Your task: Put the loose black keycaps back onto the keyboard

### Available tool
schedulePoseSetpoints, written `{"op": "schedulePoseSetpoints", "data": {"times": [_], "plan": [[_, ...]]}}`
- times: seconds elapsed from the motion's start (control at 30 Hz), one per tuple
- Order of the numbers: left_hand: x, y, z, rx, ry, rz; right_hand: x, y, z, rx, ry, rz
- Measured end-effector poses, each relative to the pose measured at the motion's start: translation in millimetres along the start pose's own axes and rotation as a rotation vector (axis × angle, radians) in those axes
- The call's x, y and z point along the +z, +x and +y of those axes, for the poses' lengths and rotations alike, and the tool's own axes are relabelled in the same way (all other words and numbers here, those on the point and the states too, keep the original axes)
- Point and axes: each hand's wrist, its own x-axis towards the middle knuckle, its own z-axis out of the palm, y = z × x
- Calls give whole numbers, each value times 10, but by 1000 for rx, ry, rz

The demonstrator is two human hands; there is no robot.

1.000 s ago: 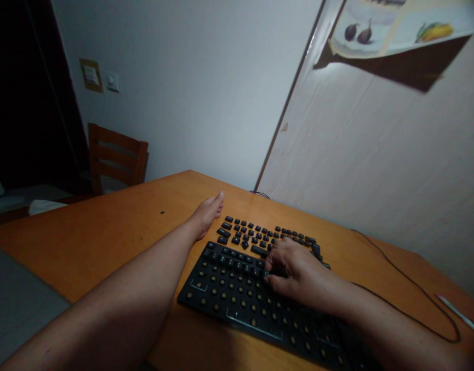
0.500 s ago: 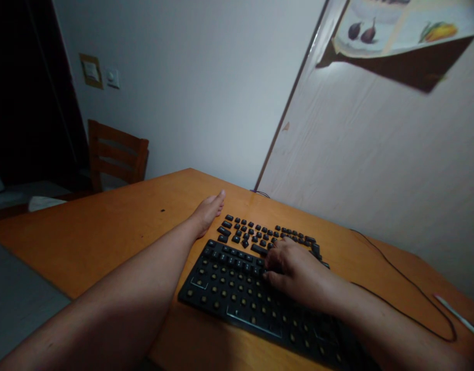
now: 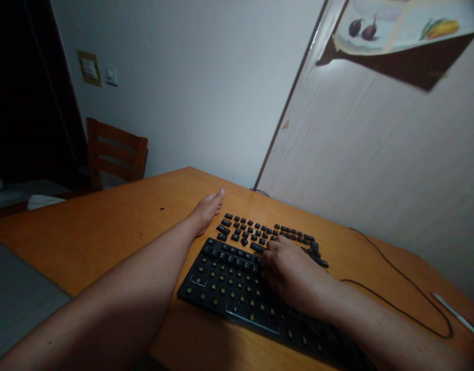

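Note:
A black keyboard [image 3: 209, 306] lies slanted on the wooden table [image 3: 116, 232]. Most of its visible rows show bare switch stems, while keycaps sit along its far left rows. My right hand [image 3: 289, 268] is over the far middle of the keyboard, fingers curled down and closed. The fingertips and thumb are hidden, so what they hold, if anything, cannot be seen. Loose black keycaps [image 3: 235, 237] lie in rows just behind the keyboard. To their left my left hand [image 3: 209, 211] rests on the table, holding nothing, fingers loosely extended.
A black cable [image 3: 405, 275] loops across the table on the right, near a thin white stick-like item [image 3: 457, 314]. One small dark piece [image 3: 162, 209] lies on the left of the table. A wooden chair [image 3: 116, 154] stands beyond the left edge; a wall runs behind.
My right hand has turned slightly and shifted a little left, and its thumb has gone out of sight beneath it. My left hand stays in place.

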Motion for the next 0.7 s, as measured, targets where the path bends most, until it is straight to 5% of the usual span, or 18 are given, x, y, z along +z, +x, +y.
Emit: {"op": "schedulePoseSetpoints", "data": {"times": [0.27, 0.7], "plan": [[-3, 10, -4, 5, -8, -13, 79, -38, -40, 70, -13, 25], [-8, 21, -19, 22, 10, -22, 84, -149, 73, -7, 99, 95]]}}
